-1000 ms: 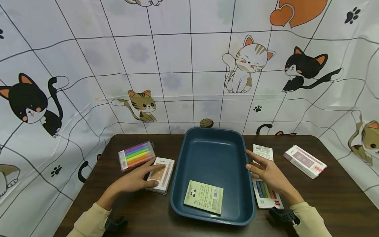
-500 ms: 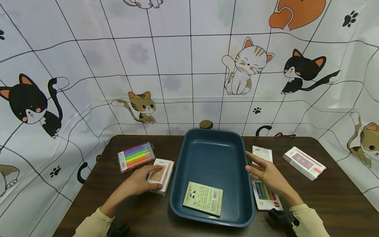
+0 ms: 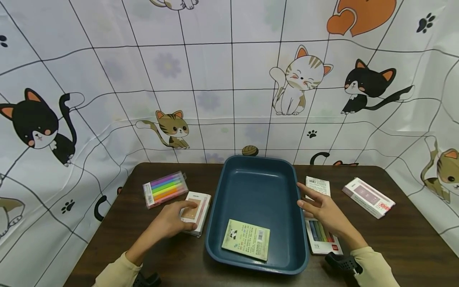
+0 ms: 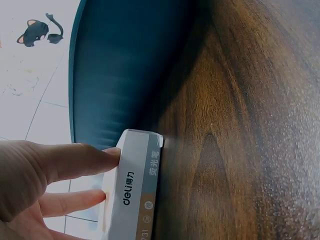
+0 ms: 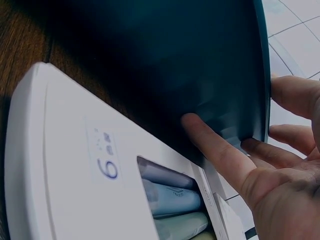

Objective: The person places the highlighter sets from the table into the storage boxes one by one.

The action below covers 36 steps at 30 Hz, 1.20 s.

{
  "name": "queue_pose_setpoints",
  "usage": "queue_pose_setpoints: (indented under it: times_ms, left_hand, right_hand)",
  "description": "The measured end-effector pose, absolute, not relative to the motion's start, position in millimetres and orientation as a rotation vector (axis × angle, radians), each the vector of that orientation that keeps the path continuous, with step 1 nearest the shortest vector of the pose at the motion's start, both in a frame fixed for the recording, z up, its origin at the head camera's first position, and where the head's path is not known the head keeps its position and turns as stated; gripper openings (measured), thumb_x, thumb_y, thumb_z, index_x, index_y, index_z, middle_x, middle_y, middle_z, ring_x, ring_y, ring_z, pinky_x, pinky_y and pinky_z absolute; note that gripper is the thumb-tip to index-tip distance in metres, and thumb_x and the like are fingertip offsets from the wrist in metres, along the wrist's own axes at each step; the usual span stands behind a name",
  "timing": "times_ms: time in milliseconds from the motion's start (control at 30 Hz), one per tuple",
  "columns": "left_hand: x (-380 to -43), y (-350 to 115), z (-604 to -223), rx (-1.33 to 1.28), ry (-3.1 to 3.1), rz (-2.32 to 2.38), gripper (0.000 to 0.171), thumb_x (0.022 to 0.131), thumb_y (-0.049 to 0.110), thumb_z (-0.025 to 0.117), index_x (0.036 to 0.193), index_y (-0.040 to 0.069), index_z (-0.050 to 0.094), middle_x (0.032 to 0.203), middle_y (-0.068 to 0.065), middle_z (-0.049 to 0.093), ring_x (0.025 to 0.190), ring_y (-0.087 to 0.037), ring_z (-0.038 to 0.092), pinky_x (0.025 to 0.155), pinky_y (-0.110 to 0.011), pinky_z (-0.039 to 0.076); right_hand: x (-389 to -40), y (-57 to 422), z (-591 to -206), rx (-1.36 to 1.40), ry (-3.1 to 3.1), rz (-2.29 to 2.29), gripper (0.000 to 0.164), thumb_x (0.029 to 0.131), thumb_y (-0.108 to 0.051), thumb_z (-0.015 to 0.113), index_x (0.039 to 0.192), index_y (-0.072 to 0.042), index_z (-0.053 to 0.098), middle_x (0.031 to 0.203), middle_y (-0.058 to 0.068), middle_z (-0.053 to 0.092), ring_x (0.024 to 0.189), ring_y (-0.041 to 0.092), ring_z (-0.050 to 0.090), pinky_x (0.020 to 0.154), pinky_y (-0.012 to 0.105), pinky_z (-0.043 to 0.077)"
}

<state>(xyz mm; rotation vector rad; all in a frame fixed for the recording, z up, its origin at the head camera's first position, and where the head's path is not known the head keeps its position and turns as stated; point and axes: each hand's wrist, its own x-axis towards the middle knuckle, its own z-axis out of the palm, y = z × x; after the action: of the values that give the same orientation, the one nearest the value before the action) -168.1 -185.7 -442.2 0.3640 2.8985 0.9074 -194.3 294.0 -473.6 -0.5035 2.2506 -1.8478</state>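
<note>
My left hand rests over a white highlighter box with a beige window, lying flat beside the tray. In the left wrist view, the thumb and a finger touch the edge of the box, without wrapping round it. My right hand touches the right side of the deep blue tray with spread fingers. In the right wrist view, two fingertips press the tray's outer wall and others meet its rim. Inside the tray lies a pale green packet with a barcode.
A clear case of rainbow highlighters lies at the left. Beneath my right hand is a white box of coloured pens, with a text-covered white box behind it. Another white box sits far right. Cat-printed cloth hangs behind.
My left hand has shifted slightly to the right over the highlighter box, and its fingers have bent a little more. The right hand, tray and packet stay in place.
</note>
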Motion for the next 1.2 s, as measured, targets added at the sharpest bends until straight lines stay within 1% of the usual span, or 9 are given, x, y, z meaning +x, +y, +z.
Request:
queue_pose_setpoints:
  times_ms: [133, 367, 567, 667, 767, 867, 967, 1200]
  left_hand:
    - [-167, -185, -440, 0.345, 2.902, 0.883, 0.059, 0.069, 0.026, 0.096, 0.121, 0.011, 0.073, 0.124, -0.02, 0.067, 0.115, -0.041, 0.06, 0.095, -0.057, 0.048]
    - [-166, -185, -440, 0.343, 2.916, 0.898, 0.055, 0.068, 0.024, 0.096, 0.116, 0.013, 0.073, 0.119, -0.016, 0.068, 0.107, -0.036, 0.062, 0.091, -0.055, 0.049]
    - [-163, -181, -442, 0.344, 2.94, 0.911, 0.052, 0.067, 0.019, 0.096, 0.113, 0.012, 0.073, 0.118, -0.013, 0.068, 0.111, -0.036, 0.061, 0.094, -0.054, 0.047]
    - [-161, -178, -442, 0.357, 2.967, 0.908, 0.051, 0.067, 0.016, 0.095, 0.113, 0.009, 0.073, 0.117, -0.013, 0.067, 0.112, -0.038, 0.059, 0.095, -0.055, 0.046]
    - [-159, -174, -441, 0.376, 2.997, 0.893, 0.051, 0.067, 0.015, 0.093, 0.113, 0.008, 0.073, 0.117, -0.016, 0.066, 0.112, -0.041, 0.057, 0.095, -0.056, 0.045]
    - [-158, -171, -441, 0.356, 3.018, 0.865, 0.051, 0.067, 0.015, 0.091, 0.114, 0.008, 0.073, 0.12, -0.02, 0.064, 0.111, -0.044, 0.055, 0.094, -0.057, 0.045]
    - [-156, -170, -441, 0.326, 3.03, 0.84, 0.053, 0.066, 0.016, 0.091, 0.116, 0.009, 0.073, 0.123, -0.022, 0.061, 0.11, -0.044, 0.054, 0.093, -0.057, 0.046]
    - [-154, -166, -439, 0.293, 3.038, 0.849, 0.053, 0.068, 0.013, 0.09, 0.118, 0.009, 0.072, 0.128, -0.022, 0.059, 0.113, -0.043, 0.055, 0.095, -0.057, 0.046]
  right_hand:
    - [-194, 294, -474, -0.501, 2.24, -1.852, 0.066, 0.105, -0.018, 0.062, 0.162, -0.011, 0.029, 0.164, 0.019, 0.021, 0.133, 0.045, 0.046, 0.092, 0.042, 0.054]
    - [-193, 294, -476, -0.485, 2.227, -1.853, 0.067, 0.105, -0.019, 0.062, 0.162, -0.013, 0.029, 0.165, 0.017, 0.019, 0.134, 0.045, 0.045, 0.093, 0.042, 0.053]
    - [-192, 294, -476, -0.491, 2.224, -1.85, 0.067, 0.105, -0.019, 0.062, 0.162, -0.012, 0.028, 0.165, 0.017, 0.018, 0.134, 0.045, 0.045, 0.093, 0.042, 0.053]
    - [-192, 294, -475, -0.492, 2.233, -1.846, 0.067, 0.105, -0.02, 0.062, 0.162, -0.013, 0.028, 0.165, 0.017, 0.019, 0.134, 0.044, 0.046, 0.093, 0.042, 0.053]
    - [-193, 295, -475, -0.494, 2.242, -1.845, 0.066, 0.105, -0.02, 0.061, 0.162, -0.013, 0.029, 0.165, 0.017, 0.02, 0.134, 0.044, 0.046, 0.093, 0.042, 0.053]
    - [-193, 294, -474, -0.502, 2.244, -1.848, 0.066, 0.105, -0.019, 0.061, 0.162, -0.012, 0.029, 0.165, 0.018, 0.021, 0.134, 0.045, 0.046, 0.093, 0.043, 0.053]
    - [-193, 294, -474, -0.511, 2.249, -1.848, 0.066, 0.105, -0.019, 0.062, 0.162, -0.011, 0.03, 0.164, 0.018, 0.021, 0.133, 0.045, 0.046, 0.092, 0.043, 0.054]
    - [-193, 294, -472, -0.508, 2.248, -1.849, 0.066, 0.105, -0.02, 0.062, 0.162, -0.011, 0.029, 0.165, 0.018, 0.02, 0.134, 0.045, 0.046, 0.093, 0.043, 0.053]
